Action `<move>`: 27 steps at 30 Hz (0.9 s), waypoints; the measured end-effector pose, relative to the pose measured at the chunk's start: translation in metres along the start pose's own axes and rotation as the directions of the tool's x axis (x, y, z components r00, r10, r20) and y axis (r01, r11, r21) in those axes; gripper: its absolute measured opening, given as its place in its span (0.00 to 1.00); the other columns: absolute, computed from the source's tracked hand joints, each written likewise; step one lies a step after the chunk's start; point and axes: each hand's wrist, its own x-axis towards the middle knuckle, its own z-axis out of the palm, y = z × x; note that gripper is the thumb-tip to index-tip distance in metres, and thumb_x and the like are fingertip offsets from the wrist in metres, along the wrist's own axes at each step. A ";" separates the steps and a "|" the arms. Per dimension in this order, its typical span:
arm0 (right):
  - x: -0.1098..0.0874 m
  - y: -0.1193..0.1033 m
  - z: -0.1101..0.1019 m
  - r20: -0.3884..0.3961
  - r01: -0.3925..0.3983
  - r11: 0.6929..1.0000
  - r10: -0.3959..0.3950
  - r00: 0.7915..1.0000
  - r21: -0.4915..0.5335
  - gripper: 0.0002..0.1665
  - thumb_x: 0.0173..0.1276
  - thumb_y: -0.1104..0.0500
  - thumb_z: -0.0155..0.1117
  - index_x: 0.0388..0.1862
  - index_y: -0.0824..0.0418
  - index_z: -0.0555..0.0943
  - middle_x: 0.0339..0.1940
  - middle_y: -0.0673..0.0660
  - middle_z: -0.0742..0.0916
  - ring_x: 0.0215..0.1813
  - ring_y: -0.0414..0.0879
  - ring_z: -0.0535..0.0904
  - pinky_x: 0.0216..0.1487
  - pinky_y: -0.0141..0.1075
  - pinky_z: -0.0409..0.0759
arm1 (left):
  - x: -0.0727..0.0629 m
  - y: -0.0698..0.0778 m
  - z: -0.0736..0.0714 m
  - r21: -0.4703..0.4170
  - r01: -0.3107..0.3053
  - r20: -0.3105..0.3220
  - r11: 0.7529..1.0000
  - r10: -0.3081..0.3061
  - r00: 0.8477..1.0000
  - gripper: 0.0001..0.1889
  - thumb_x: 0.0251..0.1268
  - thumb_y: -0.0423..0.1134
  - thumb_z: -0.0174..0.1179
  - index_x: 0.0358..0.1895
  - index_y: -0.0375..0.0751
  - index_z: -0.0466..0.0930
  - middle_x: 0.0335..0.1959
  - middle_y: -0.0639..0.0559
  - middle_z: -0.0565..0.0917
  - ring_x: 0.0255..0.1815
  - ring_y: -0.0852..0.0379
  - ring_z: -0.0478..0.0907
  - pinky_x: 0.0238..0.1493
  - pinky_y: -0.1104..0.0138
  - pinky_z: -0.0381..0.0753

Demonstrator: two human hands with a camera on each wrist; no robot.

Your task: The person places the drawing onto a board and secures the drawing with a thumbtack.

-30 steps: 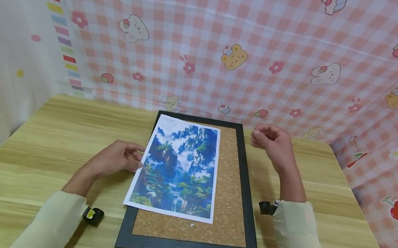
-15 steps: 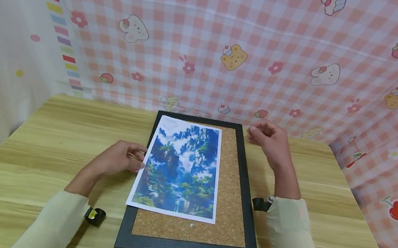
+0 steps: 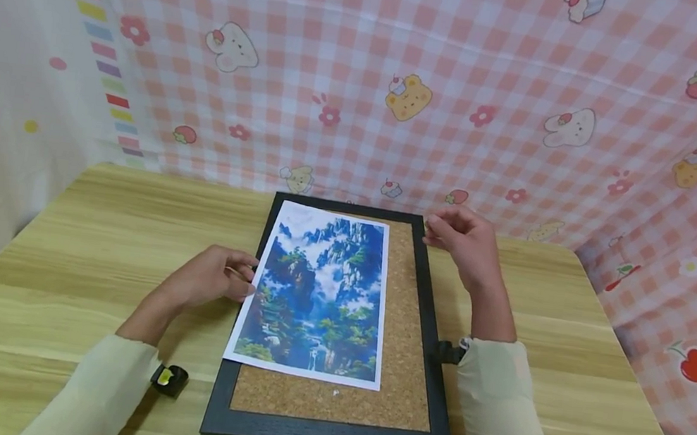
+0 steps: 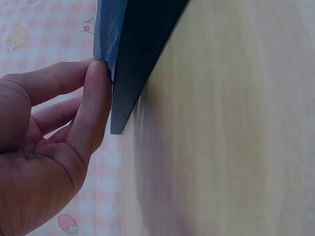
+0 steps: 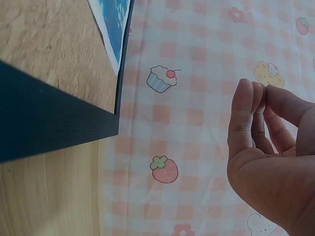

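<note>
The left hand pinches the edge of a blue sheet (dark frame alongside).

Soft, moderately bright light, apparently from above, falls fairly evenly across the head view and lays faint-edged shadows on the wooden tabletop just left and right of the cork board. The left wrist view is dimmer and hazy, the tabletop beside the cork board smeared around a soft shadow, while in the right wrist view the patterned cloth beyond the cork board looks pale and slightly soft.
</note>
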 end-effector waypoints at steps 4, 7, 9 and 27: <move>0.002 -0.003 0.003 0.002 -0.012 1.000 0.012 1.000 0.011 0.17 0.74 0.61 0.66 0.51 0.75 0.80 0.35 0.54 0.85 0.37 0.44 0.83 0.44 0.36 0.86 | 0.001 0.002 0.002 0.020 0.004 -0.010 1.000 -0.004 1.000 0.27 0.66 0.28 0.64 0.67 0.23 0.71 0.44 0.41 0.83 0.40 0.51 0.83 0.43 0.61 0.84; 0.004 -0.003 0.004 0.007 -0.025 1.000 0.025 1.000 -0.002 0.15 0.73 0.61 0.66 0.51 0.73 0.82 0.37 0.55 0.85 0.38 0.45 0.84 0.45 0.37 0.86 | 0.001 0.003 0.004 0.018 0.012 -0.011 1.000 -0.011 1.000 0.28 0.66 0.28 0.64 0.67 0.23 0.70 0.44 0.41 0.83 0.39 0.51 0.83 0.42 0.61 0.83; 0.005 -0.004 0.005 0.012 -0.026 1.000 0.026 1.000 -0.014 0.14 0.73 0.61 0.66 0.51 0.72 0.82 0.38 0.56 0.85 0.39 0.46 0.85 0.47 0.39 0.86 | 0.002 0.004 0.005 0.014 0.017 -0.009 1.000 -0.017 1.000 0.28 0.66 0.28 0.64 0.67 0.23 0.70 0.44 0.40 0.82 0.39 0.52 0.83 0.42 0.61 0.83; 0.011 -0.004 0.019 0.025 -0.050 0.999 0.051 0.998 -0.016 0.15 0.74 0.62 0.65 0.52 0.74 0.82 0.37 0.54 0.86 0.38 0.42 0.85 0.45 0.35 0.85 | 0.001 0.008 0.011 0.033 0.032 -0.022 0.999 -0.031 0.999 0.26 0.65 0.26 0.64 0.66 0.22 0.72 0.42 0.41 0.82 0.38 0.51 0.82 0.40 0.62 0.84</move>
